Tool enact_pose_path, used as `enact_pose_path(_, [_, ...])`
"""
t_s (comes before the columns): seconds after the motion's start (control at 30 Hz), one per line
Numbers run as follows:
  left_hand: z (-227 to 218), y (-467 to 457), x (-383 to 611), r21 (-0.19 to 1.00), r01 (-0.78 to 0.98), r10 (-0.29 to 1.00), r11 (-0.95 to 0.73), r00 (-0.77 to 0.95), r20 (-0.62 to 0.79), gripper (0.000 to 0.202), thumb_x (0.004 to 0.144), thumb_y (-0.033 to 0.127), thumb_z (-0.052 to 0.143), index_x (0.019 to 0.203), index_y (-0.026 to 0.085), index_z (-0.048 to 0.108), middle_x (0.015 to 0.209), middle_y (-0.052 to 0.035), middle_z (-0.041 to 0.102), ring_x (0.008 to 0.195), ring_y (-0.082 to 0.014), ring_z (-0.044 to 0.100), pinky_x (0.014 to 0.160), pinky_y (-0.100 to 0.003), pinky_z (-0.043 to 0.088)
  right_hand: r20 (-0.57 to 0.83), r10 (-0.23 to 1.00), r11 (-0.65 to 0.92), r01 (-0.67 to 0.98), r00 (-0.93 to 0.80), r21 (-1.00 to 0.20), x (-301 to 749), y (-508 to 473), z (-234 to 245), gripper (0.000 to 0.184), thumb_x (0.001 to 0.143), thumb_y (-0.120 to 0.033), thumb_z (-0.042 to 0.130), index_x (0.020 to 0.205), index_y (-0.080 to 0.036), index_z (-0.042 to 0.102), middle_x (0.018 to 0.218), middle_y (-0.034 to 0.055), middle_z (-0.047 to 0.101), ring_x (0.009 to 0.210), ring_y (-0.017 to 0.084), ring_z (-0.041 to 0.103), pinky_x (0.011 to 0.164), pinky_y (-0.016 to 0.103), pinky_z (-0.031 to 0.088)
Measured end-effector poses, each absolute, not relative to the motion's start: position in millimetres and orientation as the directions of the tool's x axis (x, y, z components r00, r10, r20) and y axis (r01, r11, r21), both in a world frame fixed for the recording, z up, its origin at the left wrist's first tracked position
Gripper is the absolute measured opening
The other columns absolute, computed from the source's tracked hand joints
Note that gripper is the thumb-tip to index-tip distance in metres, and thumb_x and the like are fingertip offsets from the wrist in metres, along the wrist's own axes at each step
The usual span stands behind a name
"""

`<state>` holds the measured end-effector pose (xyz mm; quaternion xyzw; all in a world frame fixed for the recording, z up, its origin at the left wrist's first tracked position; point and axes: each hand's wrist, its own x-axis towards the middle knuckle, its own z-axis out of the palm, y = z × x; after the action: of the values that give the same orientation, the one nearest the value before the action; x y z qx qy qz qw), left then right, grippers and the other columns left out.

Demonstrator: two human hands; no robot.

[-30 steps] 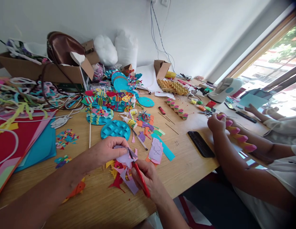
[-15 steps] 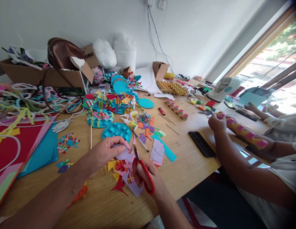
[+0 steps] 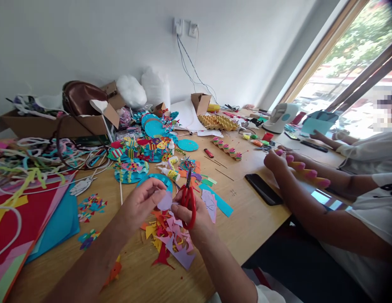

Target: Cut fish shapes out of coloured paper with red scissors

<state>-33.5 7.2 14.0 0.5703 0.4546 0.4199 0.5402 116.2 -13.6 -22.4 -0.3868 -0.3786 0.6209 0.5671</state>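
Note:
My left hand point(image 3: 143, 203) pinches a small purple paper cut-out point(image 3: 165, 201) above the wooden table point(image 3: 246, 219). My right hand point(image 3: 191, 216) grips red-handled scissors point(image 3: 187, 198), blades pointing up and away, closed, right beside the purple piece. Under both hands lies a heap of paper scraps point(image 3: 170, 235) in purple, pink, red and yellow. A blue paper disc point(image 3: 158, 180) lies just beyond my left hand.
A person on the right holds a yellow strip with pink tips point(image 3: 305, 170); a black phone point(image 3: 263, 189) lies near them. Coloured paper sheets point(image 3: 31, 214) are at left, a cardboard box point(image 3: 57, 122) behind, glue bottles point(image 3: 169, 171) and paper fish at centre.
The scissors swung up from lying low and pointing toward the paper to standing upright. Both hands rose slightly with the purple piece. The view tilted up.

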Motion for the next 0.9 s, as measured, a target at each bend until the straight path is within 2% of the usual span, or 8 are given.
enact_pose_path(0.1, [12,4,-34,0.988,-0.148,0.985,0.038,0.175,-0.011,0.032,0.084,0.052,0.048,0.089,0.022,0.059,0.075,0.0003,0.062,0.07,-0.0157,0.055,0.064,-0.026,0.046,-0.046,0.998,-0.025,-0.478,0.032,-0.878,111,-10,-23,0.024,0.06,-0.021,0.074,0.075,-0.018,0.056,0.059,-0.0062,0.053,0.047,0.008,0.046,0.046,0.02,0.034])
enact_pose_path(0.17, [12,3,-32,0.982,-0.185,0.988,0.034,0.155,-0.005,0.036,0.084,0.054,0.046,0.086,0.021,0.059,0.075,-0.0005,0.061,0.071,-0.0165,0.054,0.066,-0.027,0.047,-0.05,0.997,-0.012,-0.497,0.064,-0.868,107,-9,-24,0.024,0.06,-0.022,0.073,0.075,-0.018,0.056,0.057,-0.0061,0.053,0.046,0.009,0.046,0.044,0.021,0.033])
enact_pose_path(0.33, [14,5,-26,0.998,-0.019,0.991,-0.058,0.116,0.06,0.02,0.074,0.038,0.062,0.07,0.019,0.055,0.064,0.004,0.051,0.061,-0.0127,0.046,0.059,-0.023,0.04,-0.048,0.997,-0.013,-0.493,0.058,-0.87,95,-9,-22,0.024,0.06,-0.025,0.073,0.075,-0.018,0.056,0.056,-0.0059,0.052,0.047,0.009,0.045,0.045,0.02,0.033])
enact_pose_path(0.43, [13,8,-25,0.994,0.042,0.992,-0.099,0.081,0.096,0.018,0.072,0.032,0.061,0.063,0.019,0.051,0.059,0.0056,0.045,0.059,-0.0114,0.041,0.056,-0.022,0.036,-0.063,0.997,-0.039,-0.482,0.034,-0.876,89,-10,-19,0.026,0.059,-0.027,0.075,0.075,-0.018,0.056,0.056,-0.0061,0.051,0.048,0.009,0.045,0.047,0.021,0.035])
enact_pose_path(0.7, [12,12,-32,0.989,0.12,0.996,-0.085,0.016,0.084,0.016,0.068,0.032,0.06,0.062,0.02,0.051,0.058,0.0052,0.042,0.057,-0.0122,0.04,0.054,-0.023,0.035,-0.005,0.998,-0.029,-0.418,-0.059,-0.908,85,-3,-14,0.026,0.058,-0.027,0.075,0.072,-0.02,0.055,0.056,-0.0066,0.05,0.048,0.009,0.042,0.046,0.021,0.032])
enact_pose_path(0.8, [10,13,-37,0.994,0.08,0.997,-0.078,0.011,0.078,0.02,0.073,0.037,0.059,0.064,0.02,0.054,0.06,0.0044,0.046,0.059,-0.0127,0.042,0.055,-0.023,0.036,0.006,0.996,-0.029,-0.381,-0.091,-0.924,89,2,-10,0.024,0.06,-0.027,0.073,0.074,-0.02,0.055,0.06,-0.0055,0.052,0.049,0.009,0.043,0.047,0.021,0.033])
enact_pose_path(0.9, [7,16,-45,0.996,-0.016,0.993,-0.093,-0.073,0.091,0.023,0.078,0.042,0.057,0.069,0.02,0.058,0.066,0.0032,0.051,0.064,-0.014,0.048,0.058,-0.023,0.039,0.03,0.996,-0.001,-0.348,-0.082,-0.937,92,9,-9,0.021,0.062,-0.026,0.07,0.075,-0.019,0.056,0.061,-0.0051,0.052,0.051,0.01,0.043,0.048,0.021,0.034])
